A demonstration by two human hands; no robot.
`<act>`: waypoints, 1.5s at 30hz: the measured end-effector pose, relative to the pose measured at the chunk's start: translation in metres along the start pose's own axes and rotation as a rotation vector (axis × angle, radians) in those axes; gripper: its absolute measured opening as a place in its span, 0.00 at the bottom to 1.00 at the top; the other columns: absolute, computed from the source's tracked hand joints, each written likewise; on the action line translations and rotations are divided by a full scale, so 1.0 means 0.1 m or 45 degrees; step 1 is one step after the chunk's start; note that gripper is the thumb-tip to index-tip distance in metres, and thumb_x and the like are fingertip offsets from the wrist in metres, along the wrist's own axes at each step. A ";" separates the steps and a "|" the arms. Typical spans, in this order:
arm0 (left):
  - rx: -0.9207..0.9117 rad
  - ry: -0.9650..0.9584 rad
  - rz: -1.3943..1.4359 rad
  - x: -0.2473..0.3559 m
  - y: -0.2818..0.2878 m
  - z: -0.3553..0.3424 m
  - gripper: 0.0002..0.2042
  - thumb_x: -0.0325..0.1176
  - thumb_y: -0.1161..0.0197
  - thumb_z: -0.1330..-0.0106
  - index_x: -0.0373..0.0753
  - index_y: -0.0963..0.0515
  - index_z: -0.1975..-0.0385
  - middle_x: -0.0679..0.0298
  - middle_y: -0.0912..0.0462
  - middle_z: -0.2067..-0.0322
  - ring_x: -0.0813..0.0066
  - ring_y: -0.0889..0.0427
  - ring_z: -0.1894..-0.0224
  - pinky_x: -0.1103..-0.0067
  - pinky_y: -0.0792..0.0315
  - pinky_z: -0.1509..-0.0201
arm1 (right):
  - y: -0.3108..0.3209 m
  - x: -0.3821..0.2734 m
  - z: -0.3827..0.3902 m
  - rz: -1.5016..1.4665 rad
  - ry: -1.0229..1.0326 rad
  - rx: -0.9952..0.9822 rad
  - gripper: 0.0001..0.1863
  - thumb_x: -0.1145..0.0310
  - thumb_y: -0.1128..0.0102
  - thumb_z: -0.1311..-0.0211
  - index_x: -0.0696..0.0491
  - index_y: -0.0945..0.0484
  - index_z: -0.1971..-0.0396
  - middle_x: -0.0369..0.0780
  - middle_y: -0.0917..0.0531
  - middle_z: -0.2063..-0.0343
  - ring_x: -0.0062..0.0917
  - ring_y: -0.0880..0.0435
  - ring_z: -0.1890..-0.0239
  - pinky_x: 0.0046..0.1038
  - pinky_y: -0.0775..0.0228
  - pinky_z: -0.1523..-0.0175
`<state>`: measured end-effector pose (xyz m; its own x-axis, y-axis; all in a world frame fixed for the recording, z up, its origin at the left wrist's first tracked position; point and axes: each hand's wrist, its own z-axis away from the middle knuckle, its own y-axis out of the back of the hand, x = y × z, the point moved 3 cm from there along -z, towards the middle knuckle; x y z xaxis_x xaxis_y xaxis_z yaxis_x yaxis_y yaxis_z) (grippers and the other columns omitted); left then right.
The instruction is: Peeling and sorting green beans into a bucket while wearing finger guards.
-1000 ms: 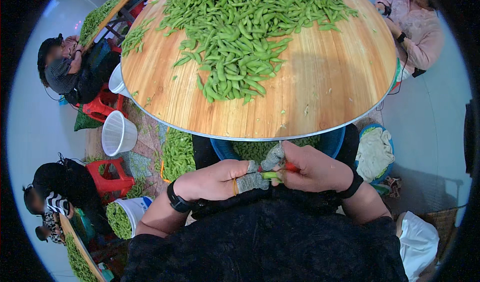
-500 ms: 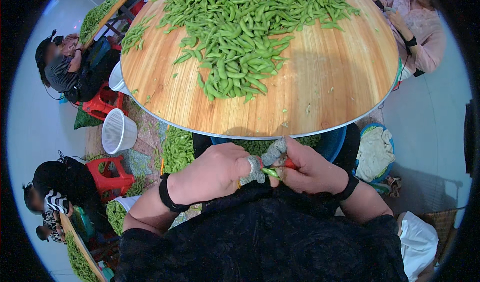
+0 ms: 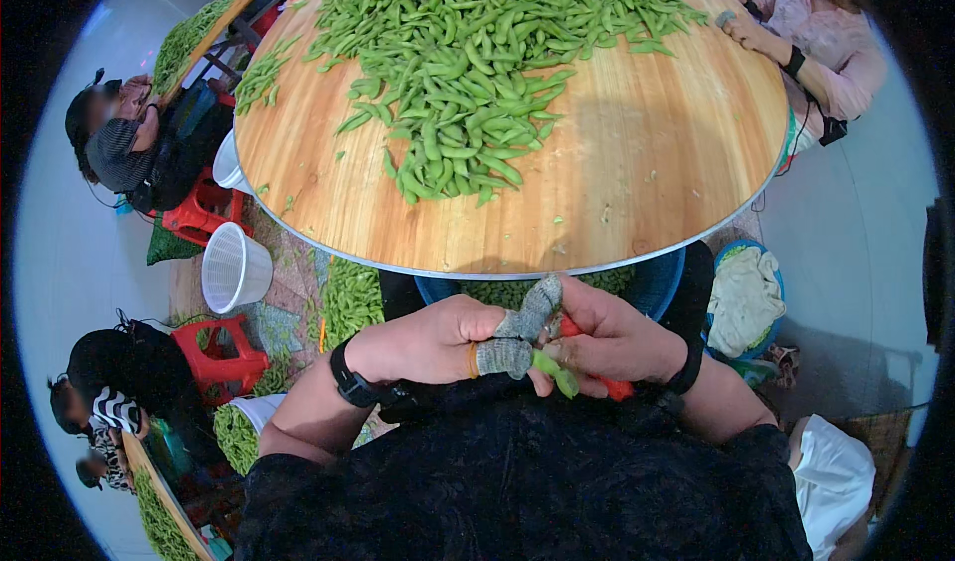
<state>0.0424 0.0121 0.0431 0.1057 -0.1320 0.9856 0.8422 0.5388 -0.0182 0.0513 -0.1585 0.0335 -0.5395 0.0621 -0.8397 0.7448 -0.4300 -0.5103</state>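
A single green pod [image 3: 553, 372] sits pinched between both hands just below the near rim of the round wooden surface [image 3: 657, 163], at about six o'clock from the big heap. The left hand [image 3: 438, 340] is curled nearly closed, its thumb and forefinger wearing grey knitted finger sleeves [image 3: 517, 337], likely to guard the skin and give grip on the pod; those two tips press the pod's upper end. The right hand [image 3: 612, 340] is folded around a small red-handled tool [image 3: 597, 377], its fingers also bearing on the pod, so both hands are closed on it. Holding it low over the lap seems to keep the work above the blue tub [image 3: 657, 280] under the surface's edge, where green pods already lie.

On the surface, the pile of pods [image 3: 477, 64] spreads from the centre toward twelve o'clock, within reach. A white basket [image 3: 234, 268] stands on the floor at nine o'clock, beside a red stool [image 3: 219, 357]. Another person's hand [image 3: 746, 29] works at the two o'clock rim; more people sit at nine and eight o'clock.
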 end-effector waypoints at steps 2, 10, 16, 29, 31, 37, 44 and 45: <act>0.044 -0.004 -0.167 0.05 -0.01 -0.01 0.08 0.32 0.43 0.36 0.41 0.22 0.59 0.64 0.19 0.63 0.69 0.21 0.59 0.79 0.31 0.51 | 0.01 0.02 0.00 0.011 0.002 0.044 0.17 0.73 0.52 0.39 0.53 0.40 0.50 0.41 0.22 0.73 0.14 0.32 0.89 0.14 0.42 0.85; 0.277 -0.384 -1.288 0.36 -0.16 0.06 0.11 0.28 0.35 0.57 0.39 0.25 0.72 0.62 0.28 0.76 0.61 0.26 0.71 0.70 0.30 0.67 | -0.02 0.04 0.04 -0.321 -0.163 0.065 0.10 0.74 0.53 0.39 0.53 0.34 0.58 0.36 0.25 0.78 0.13 0.33 0.90 0.15 0.43 0.87; 0.511 -0.412 -1.443 0.22 -0.08 0.05 0.07 0.29 0.39 0.53 0.39 0.29 0.75 0.63 0.28 0.77 0.66 0.26 0.71 0.72 0.31 0.68 | 0.09 -0.07 0.13 0.074 -0.027 0.232 0.13 0.73 0.52 0.40 0.56 0.36 0.55 0.35 0.25 0.75 0.17 0.30 0.88 0.18 0.40 0.84; 0.360 -0.112 0.315 -0.16 -0.20 -0.15 0.20 0.31 0.43 0.35 0.38 0.35 0.44 0.70 0.28 0.49 0.83 0.33 0.47 0.80 0.38 0.42 | 0.02 -0.11 0.13 1.114 0.342 0.576 0.17 0.73 0.45 0.48 0.60 0.39 0.60 0.48 0.25 0.79 0.44 0.21 0.74 0.34 0.31 0.71; 0.356 -0.049 0.493 -0.29 -0.20 -0.15 0.19 0.33 0.45 0.34 0.39 0.35 0.44 0.71 0.29 0.55 0.83 0.34 0.54 0.82 0.38 0.50 | -0.02 -0.10 0.15 1.187 0.314 0.629 0.17 0.73 0.45 0.48 0.60 0.39 0.61 0.47 0.25 0.79 0.43 0.21 0.76 0.34 0.32 0.73; 0.440 -0.037 0.976 -0.47 -0.31 -0.19 0.14 0.35 0.55 0.30 0.41 0.33 0.47 0.75 0.35 0.74 0.86 0.41 0.75 0.87 0.45 0.71 | -0.10 -0.13 0.13 1.703 0.238 0.551 0.15 0.70 0.43 0.50 0.60 0.37 0.66 0.49 0.25 0.80 0.47 0.22 0.78 0.40 0.30 0.76; 0.514 -0.045 0.622 -0.37 -0.31 -0.24 0.14 0.36 0.56 0.30 0.40 0.34 0.49 0.73 0.34 0.74 0.83 0.40 0.74 0.86 0.43 0.70 | -0.12 -0.10 0.12 1.798 0.323 0.650 0.14 0.70 0.41 0.53 0.62 0.35 0.72 0.48 0.27 0.85 0.45 0.24 0.82 0.37 0.32 0.79; 0.510 -0.059 0.601 -0.39 -0.30 -0.25 0.15 0.39 0.54 0.29 0.39 0.34 0.49 0.73 0.33 0.73 0.83 0.40 0.74 0.86 0.43 0.70 | -0.07 -0.11 0.15 1.699 0.305 0.704 0.15 0.69 0.41 0.51 0.61 0.36 0.70 0.49 0.26 0.84 0.46 0.23 0.81 0.39 0.31 0.78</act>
<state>0.0259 -0.0199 0.0013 0.3882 0.2281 0.8929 0.4452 0.8019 -0.3984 0.0460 -0.1694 0.0489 0.5329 -0.5294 -0.6601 0.3567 -0.5669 0.7426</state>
